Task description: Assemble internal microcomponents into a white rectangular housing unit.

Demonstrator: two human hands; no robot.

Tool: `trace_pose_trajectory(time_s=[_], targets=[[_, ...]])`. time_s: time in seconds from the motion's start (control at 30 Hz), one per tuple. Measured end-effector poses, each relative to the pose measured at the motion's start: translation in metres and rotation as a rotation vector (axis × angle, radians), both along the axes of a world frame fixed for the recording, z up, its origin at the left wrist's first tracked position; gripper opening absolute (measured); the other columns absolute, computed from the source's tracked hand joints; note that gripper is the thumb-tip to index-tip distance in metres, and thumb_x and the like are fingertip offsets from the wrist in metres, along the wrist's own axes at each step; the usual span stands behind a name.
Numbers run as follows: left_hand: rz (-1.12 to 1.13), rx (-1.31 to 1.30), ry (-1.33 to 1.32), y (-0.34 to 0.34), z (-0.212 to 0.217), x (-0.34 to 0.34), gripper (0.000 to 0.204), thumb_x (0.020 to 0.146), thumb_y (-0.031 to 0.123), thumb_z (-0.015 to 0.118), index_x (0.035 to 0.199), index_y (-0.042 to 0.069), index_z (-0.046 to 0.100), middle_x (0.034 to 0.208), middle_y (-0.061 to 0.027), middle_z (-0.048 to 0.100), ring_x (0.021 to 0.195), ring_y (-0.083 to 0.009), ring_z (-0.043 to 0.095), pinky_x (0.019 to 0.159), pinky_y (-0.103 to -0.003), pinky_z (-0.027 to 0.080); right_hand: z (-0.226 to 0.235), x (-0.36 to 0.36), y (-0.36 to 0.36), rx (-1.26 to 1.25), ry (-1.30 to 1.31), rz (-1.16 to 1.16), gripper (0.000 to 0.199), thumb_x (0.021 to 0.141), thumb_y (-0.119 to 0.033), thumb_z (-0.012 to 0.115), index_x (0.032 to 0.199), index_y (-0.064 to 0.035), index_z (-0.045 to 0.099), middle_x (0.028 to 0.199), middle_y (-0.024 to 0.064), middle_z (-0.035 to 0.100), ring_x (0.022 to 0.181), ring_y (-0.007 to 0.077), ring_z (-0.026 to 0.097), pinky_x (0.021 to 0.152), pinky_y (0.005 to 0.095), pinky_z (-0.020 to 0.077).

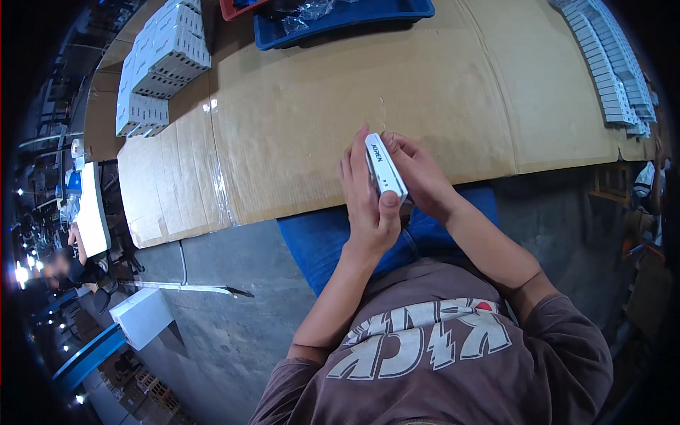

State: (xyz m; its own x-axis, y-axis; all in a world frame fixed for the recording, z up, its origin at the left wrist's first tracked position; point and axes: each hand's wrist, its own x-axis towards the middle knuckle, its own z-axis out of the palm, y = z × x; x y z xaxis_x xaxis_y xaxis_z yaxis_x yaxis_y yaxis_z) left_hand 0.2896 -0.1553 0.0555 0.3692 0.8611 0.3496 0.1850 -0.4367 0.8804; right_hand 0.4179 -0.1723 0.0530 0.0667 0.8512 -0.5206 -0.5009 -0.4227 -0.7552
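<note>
A small white cardboard box (383, 164) with dark print is held between my two hands, over the near edge of the cardboard-covered table (319, 127). My left hand (365, 195) wraps its left side, fingers along the length and the thumb at the near end. Against its right side presses my right hand (421, 173), the fingertips curled near the far end. The box is tilted, a narrow printed side facing up. Its underside and most of its broad faces are hidden by my hands.
Stacked white boxes (170, 60) stand at the far left, and long rows of similar boxes (602, 64) at the far right. A blue tray (347, 32) with clear plastic lies at the back beside a red bin (237, 8). Another person (71, 265) sits at a white table (92, 209) on the left.
</note>
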Motion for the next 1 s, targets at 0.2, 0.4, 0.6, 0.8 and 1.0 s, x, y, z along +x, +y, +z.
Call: trace_pose_trajectory(time_s=[0.2, 0.4, 0.6, 0.8, 1.0], targets=[[0.027, 0.064, -0.025, 0.007, -0.013, -0.003, 0.102, 0.102, 0.072, 0.035, 0.156, -0.014, 0.027, 0.145, -0.0310, 0.048, 0.128, -0.0438, 0.047, 0.110, -0.054, 0.036, 0.022, -0.006, -0.008, 0.110, 0.094, 0.046, 0.046, 0.105, -0.033, 0.066, 0.139, -0.0025, 0.061, 0.116, 0.0059, 0.069, 0.107, 0.0132, 0.064, 0.093, 0.0294, 0.0521], [0.084, 0.117, -0.098, 0.007, -0.020, -0.004, 0.100, 0.099, 0.071, 0.043, 0.154, -0.013, 0.032, 0.147, -0.0314, 0.047, 0.132, -0.0446, 0.047, 0.109, -0.054, 0.041, 0.025, -0.031, -0.015, 0.243, 0.095, -0.113, 0.056, 0.102, -0.023, 0.072, 0.147, -0.0005, 0.049, 0.134, 0.0135, 0.063, 0.120, 0.0193, 0.063, 0.104, 0.0344, 0.0508], [0.232, 0.131, -0.144, 0.009, -0.027, -0.006, 0.112, 0.094, 0.088, 0.030, 0.141, -0.012, 0.047, 0.138, -0.0290, 0.055, 0.123, -0.0435, 0.055, 0.103, -0.053, 0.046, 0.019, -0.043, -0.024, 0.327, -0.005, -0.038, 0.058, 0.105, -0.025, 0.068, 0.152, 0.0013, 0.048, 0.141, 0.0146, 0.061, 0.125, 0.0162, 0.060, 0.104, 0.0337, 0.0510], [0.279, 0.102, -0.264, 0.008, -0.038, -0.006, 0.101, 0.099, 0.079, 0.027, 0.135, -0.012, 0.052, 0.129, -0.0283, 0.061, 0.115, -0.0422, 0.059, 0.100, -0.051, 0.048, 0.022, -0.049, -0.030, 0.360, -0.133, 0.000, 0.051, 0.111, -0.024, 0.055, 0.155, 0.0018, 0.047, 0.147, 0.0118, 0.060, 0.123, 0.0118, 0.058, 0.103, 0.0289, 0.0490], [0.309, 0.060, -0.182, 0.004, -0.036, -0.007, 0.094, 0.100, 0.073, 0.029, 0.133, -0.012, 0.052, 0.126, -0.0270, 0.062, 0.112, -0.0414, 0.060, 0.099, -0.050, 0.049, 0.018, -0.048, -0.032, 0.372, -0.171, -0.005, 0.049, 0.113, -0.026, 0.051, 0.154, 0.0006, 0.048, 0.141, 0.0102, 0.063, 0.118, 0.0116, 0.059, 0.101, 0.0272, 0.0484]])
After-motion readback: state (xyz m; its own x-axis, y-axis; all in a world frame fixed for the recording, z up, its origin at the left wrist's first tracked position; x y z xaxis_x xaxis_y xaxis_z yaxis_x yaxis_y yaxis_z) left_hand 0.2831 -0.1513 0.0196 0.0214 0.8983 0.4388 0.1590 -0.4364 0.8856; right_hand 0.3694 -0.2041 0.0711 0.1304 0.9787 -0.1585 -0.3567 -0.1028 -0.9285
